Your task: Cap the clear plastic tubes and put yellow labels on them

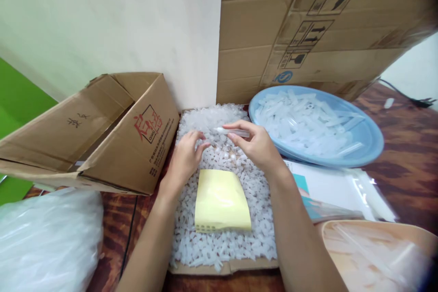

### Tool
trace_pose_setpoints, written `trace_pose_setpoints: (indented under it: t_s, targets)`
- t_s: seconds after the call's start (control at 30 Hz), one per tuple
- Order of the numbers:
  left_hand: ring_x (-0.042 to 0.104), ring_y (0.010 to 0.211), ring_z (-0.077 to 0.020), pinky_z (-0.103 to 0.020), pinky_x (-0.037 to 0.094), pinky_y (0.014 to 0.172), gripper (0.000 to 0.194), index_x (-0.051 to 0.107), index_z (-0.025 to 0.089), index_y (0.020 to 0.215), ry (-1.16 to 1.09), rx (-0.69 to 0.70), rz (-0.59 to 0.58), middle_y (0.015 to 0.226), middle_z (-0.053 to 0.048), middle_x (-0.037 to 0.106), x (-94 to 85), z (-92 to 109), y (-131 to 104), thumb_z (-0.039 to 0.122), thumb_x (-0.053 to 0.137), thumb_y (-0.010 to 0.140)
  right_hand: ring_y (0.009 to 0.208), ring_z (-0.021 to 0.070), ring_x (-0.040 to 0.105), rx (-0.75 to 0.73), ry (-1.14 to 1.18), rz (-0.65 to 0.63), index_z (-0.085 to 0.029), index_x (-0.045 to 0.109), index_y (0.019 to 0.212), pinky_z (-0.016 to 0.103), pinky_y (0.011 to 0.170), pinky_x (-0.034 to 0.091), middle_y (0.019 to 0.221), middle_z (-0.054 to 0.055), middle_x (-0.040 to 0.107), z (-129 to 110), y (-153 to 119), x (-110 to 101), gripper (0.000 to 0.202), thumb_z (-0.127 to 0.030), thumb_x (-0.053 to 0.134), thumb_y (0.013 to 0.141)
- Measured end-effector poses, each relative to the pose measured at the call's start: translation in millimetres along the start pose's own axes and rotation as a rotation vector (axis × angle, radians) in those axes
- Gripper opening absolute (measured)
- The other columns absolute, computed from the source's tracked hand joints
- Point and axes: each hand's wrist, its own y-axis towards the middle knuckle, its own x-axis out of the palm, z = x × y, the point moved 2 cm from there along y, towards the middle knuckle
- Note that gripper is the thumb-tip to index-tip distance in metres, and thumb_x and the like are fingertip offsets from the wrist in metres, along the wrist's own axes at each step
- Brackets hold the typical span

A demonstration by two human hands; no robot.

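Note:
My right hand (pixel 251 141) pinches a small clear tube with a white end (pixel 221 130) above a shallow cardboard tray (pixel 236 265). To its left, my left hand (pixel 190 150) is held over the same tray, thumb and forefinger apart, with nothing visible between them. Many small translucent white pieces (pixel 226 246) fill the tray, with clear rounded pieces (pixel 212 116) heaped at its far end. A yellow sheet (pixel 222 198) with a row of dark dots along its near edge lies on the pieces between my forearms.
An open cardboard box (pixel 153 132) stands left, above a white plastic bag (pixel 51 237). At right are a blue basin (pixel 372 146) of translucent tubes, plastic packets (pixel 338 191) and a peach tray (pixel 410 230). A large carton (pixel 253 32) stands behind.

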Motion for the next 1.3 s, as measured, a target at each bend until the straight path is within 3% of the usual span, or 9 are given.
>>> trace_pose_setpoints:
  t_s: [0.1,0.2,0.37,0.5,0.6,0.77,0.9,1.17,1.3]
  targets:
    - [0.072,0.084,-0.0188,-0.028,0.054,0.076,0.019,0.064,0.018,0.101,-0.321,-0.082,0.106,0.092,-0.005,0.075,-11.1,10.1,2.1,0.036,0.070,0.097,0.096,0.0218,0.071,-0.021,0.011,-0.049,-0.019,0.079,0.107,0.034,0.082,0.056,0.111,0.007,0.077,-3.1,-0.6,2.8,0.021,-0.020,0.066,0.090]
    - [0.071,0.079,-0.0165,-0.027,0.054,0.074,0.022,0.068,0.018,0.107,-0.426,-0.033,0.099,0.090,-0.003,0.075,-18.2,18.4,2.1,0.038,0.070,0.096,0.090,0.0198,0.069,-0.050,0.016,-0.083,-0.020,0.079,0.104,0.031,0.073,0.055,0.105,0.006,0.075,-8.4,-1.0,5.7,0.022,-0.017,0.064,0.089]
    - [0.070,0.087,-0.0174,-0.028,0.053,0.081,0.018,0.074,0.019,0.109,-0.279,0.093,0.097,0.104,-0.006,0.079,-25.4,22.3,2.0,0.032,0.069,0.097,0.084,0.0180,0.066,-0.039,0.047,-0.091,-0.020,0.079,0.104,0.029,0.068,0.054,0.102,0.006,0.073,-11.4,-2.2,6.4,0.022,-0.016,0.064,0.088]
    - [0.068,0.087,-0.0180,-0.028,0.053,0.080,0.020,0.073,0.019,0.112,-0.243,0.142,0.094,0.102,-0.006,0.077,-28.4,25.6,2.0,0.033,0.068,0.099,0.091,0.0205,0.068,-0.034,0.035,-0.143,-0.021,0.078,0.107,0.029,0.070,0.052,0.106,0.006,0.074,-12.4,-3.0,4.4,0.020,-0.019,0.066,0.091]
    - [0.065,0.084,-0.0171,-0.028,0.051,0.079,0.017,0.073,0.019,0.112,-0.220,0.189,0.092,0.099,-0.006,0.074,-29.9,29.9,1.7,0.029,0.066,0.100,0.085,0.0192,0.067,-0.033,0.043,-0.113,-0.021,0.073,0.109,0.030,0.070,0.052,0.100,0.005,0.073,-13.1,-3.3,1.6,0.018,-0.024,0.068,0.092]
    - [0.064,0.086,-0.0167,-0.028,0.050,0.079,0.016,0.072,0.019,0.113,-0.229,0.199,0.100,0.100,-0.006,0.073,-30.8,33.8,1.3,0.027,0.065,0.101,0.076,0.0170,0.064,-0.003,0.057,-0.088,-0.021,0.065,0.105,0.030,0.067,0.051,0.093,0.002,0.068,-13.7,-4.1,-0.6,0.018,-0.027,0.073,0.090]
    - [0.064,0.084,-0.0161,-0.027,0.050,0.078,0.015,0.071,0.018,0.112,-0.221,0.196,0.119,0.101,-0.005,0.072,-31.5,34.8,1.4,0.026,0.065,0.100,0.082,0.0186,0.065,-0.028,0.033,-0.056,-0.021,0.066,0.103,0.031,0.071,0.051,0.093,0.003,0.068,-14.5,-4.0,-0.8,0.016,-0.027,0.073,0.090]
    - [0.068,0.090,-0.0183,-0.028,0.052,0.080,0.016,0.071,0.020,0.111,-0.215,0.198,0.093,0.103,-0.006,0.075,-33.2,34.4,1.4,0.030,0.064,0.101,0.077,0.0170,0.065,-0.011,0.127,-0.056,-0.021,0.068,0.102,0.029,0.066,0.052,0.092,0.003,0.070,-16.3,-4.7,1.3,0.019,-0.030,0.077,0.087]
    - [0.070,0.089,-0.0173,-0.027,0.054,0.081,0.013,0.071,0.019,0.109,-0.241,0.217,0.068,0.102,-0.006,0.076,-29.3,39.2,0.2,0.026,0.064,0.100,0.071,0.0169,0.066,0.034,0.194,-0.100,-0.019,0.070,0.102,0.028,0.061,0.051,0.087,0.003,0.073,-17.7,-4.3,7.1,0.030,-0.042,0.081,0.086]
